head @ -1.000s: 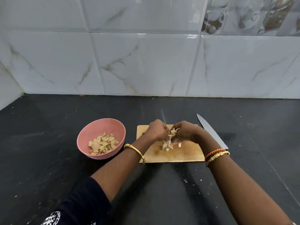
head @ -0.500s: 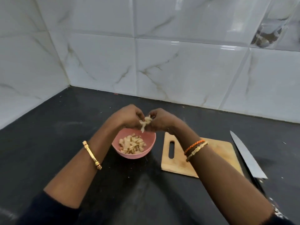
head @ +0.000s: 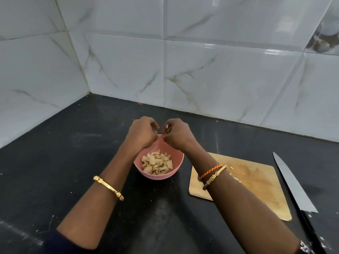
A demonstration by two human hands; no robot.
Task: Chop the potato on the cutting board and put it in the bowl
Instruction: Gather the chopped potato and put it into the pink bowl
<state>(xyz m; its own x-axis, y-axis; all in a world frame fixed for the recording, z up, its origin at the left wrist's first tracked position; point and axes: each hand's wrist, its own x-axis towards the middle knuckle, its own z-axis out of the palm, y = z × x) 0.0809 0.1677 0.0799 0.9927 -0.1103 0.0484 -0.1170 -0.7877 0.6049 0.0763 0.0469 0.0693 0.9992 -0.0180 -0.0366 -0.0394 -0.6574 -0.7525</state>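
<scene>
- Since a moment ago, both hands drift apart; left hand [head: 142,133] fingers curled loosely, empty
- right hand [head: 176,133] fingertips pinch potato bits [head: 166,127]; bowl [head: 176,171] right below them

Marble-tiled walls [head: 211,70] (glossy), black counter [head: 64,162]
</scene>
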